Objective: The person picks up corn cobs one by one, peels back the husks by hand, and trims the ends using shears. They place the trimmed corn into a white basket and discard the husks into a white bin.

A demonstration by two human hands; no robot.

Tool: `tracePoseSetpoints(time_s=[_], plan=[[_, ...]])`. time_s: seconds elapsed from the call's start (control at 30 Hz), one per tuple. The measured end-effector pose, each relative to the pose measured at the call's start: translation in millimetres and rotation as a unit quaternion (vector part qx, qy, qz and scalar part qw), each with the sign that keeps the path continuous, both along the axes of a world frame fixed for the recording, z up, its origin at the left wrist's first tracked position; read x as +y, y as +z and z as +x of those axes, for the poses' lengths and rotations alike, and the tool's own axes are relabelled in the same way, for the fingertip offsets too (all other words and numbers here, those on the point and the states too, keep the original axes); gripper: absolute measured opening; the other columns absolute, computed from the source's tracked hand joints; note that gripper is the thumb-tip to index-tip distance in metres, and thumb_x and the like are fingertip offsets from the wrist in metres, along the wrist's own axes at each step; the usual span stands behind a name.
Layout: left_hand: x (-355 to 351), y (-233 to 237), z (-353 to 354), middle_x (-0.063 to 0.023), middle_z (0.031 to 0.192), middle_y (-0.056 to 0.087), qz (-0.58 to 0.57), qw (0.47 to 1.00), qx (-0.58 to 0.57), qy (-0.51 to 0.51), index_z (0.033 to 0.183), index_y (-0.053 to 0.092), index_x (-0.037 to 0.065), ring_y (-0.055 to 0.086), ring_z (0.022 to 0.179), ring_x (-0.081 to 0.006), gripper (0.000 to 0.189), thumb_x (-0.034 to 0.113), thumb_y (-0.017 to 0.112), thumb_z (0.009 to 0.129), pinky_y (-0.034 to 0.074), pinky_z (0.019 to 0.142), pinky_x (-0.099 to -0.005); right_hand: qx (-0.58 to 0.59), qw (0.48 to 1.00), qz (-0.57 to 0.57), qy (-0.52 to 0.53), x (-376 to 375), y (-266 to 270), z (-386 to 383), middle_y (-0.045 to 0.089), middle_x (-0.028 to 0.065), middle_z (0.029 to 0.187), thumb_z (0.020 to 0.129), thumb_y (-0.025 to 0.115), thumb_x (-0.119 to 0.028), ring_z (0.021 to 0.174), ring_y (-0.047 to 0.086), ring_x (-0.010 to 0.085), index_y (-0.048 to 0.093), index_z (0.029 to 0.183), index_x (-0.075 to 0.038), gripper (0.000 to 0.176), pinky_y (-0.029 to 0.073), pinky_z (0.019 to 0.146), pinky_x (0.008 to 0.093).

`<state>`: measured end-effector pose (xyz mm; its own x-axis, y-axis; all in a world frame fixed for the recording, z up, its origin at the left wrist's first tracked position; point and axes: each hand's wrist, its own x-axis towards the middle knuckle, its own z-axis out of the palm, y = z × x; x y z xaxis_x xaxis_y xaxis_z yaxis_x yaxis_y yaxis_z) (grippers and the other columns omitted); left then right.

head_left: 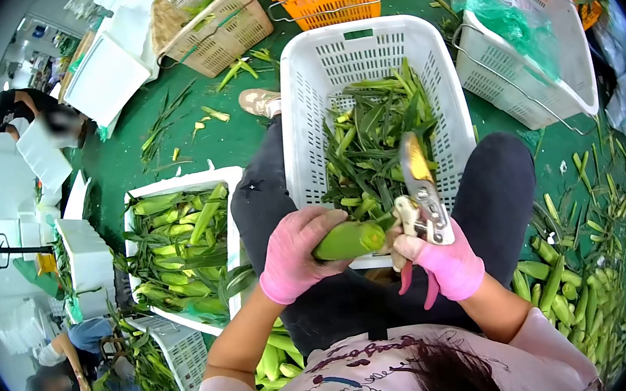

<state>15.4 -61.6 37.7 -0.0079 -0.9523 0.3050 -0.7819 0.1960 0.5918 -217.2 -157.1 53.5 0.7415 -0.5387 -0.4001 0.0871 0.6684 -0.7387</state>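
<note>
My left hand, in a pink glove, is wrapped round a green ear of corn, whose cut end faces right. Pruning shears with red handles sit in my gloved right hand, blades pointing away from me. The tool's jaw is close beside the corn's cut end. Beyond both hands, between my knees, stands a white slatted basket with green husk leaves inside. To the left, a white foam box holds rows of corn ears.
Loose corn ears are heaped on the green floor at right, among scattered leaf scraps. An orange crate, a beige basket and another white basket stand beyond. A seated person is at lower left, another person at upper left.
</note>
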Motion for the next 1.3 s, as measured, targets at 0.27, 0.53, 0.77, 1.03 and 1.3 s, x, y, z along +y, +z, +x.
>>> tracePoseSetpoints(time_s=[0.27,0.53,0.77,1.03,1.3], plan=[[18.1,-40.6,9.6,-0.0122,0.114,0.064,0.162,0.950,0.246,-0.103,0.143,0.050,0.007,0.064,0.105,-0.0271,0.093,0.028,0.094,0.064,0.050,0.097,-0.0385,0.021,0.996,-0.003,0.090,-1.3,5.5,14.3,0.062,0.0057,0.088,0.092,0.064,-0.018,0.062,0.060,0.0114,0.054,0.126,-0.005,0.037,0.051,0.044,0.0271],[45.2,-97.7,-48.9,-0.0178,0.142,0.052,0.028,0.691,0.699,-0.180,0.148,0.032,0.000,0.053,0.130,-0.0275,0.111,0.058,0.088,0.072,0.042,0.112,-0.0422,-0.231,0.934,0.271,-0.027,38.6,-1.1,18.7,0.063,0.0181,0.118,0.093,0.061,-0.012,0.098,0.065,0.0307,0.047,0.135,-0.001,0.046,0.056,0.073,0.0436],[130.2,-5.8,7.9,-0.0126,0.126,0.063,0.218,0.889,0.403,0.003,0.135,0.053,0.003,0.062,0.116,-0.0242,0.076,0.032,0.088,0.074,0.049,0.099,-0.0384,-0.035,0.976,0.185,0.106,55.2,0.9,39.1,0.064,0.0175,0.094,0.091,0.061,-0.013,0.076,0.064,0.0276,0.048,0.132,-0.001,0.044,0.055,0.071,0.0432],[517.6,-39.8,-69.9,-0.0199,0.118,0.068,0.736,0.596,0.198,0.253,0.135,0.057,0.007,0.066,0.107,-0.0329,0.073,0.042,0.079,0.076,0.051,0.094,-0.0418,0.012,0.973,0.203,0.112,61.9,-67.2,50.2,0.054,0.0029,0.083,0.088,0.067,-0.021,0.077,0.055,0.0181,0.054,0.120,-0.007,0.038,0.050,0.074,0.0397],[407.2,-46.4,128.8,-0.0127,0.104,0.069,0.182,0.830,0.116,0.514,0.099,0.069,0.002,0.066,0.101,-0.0289,0.019,0.004,0.055,0.087,0.052,0.091,-0.0379,0.041,0.960,0.209,0.182,51.4,-82.6,13.8,0.062,0.0153,0.113,0.090,0.067,-0.031,0.106,0.062,0.0315,0.050,0.135,-0.003,0.056,0.051,0.098,0.0532]])
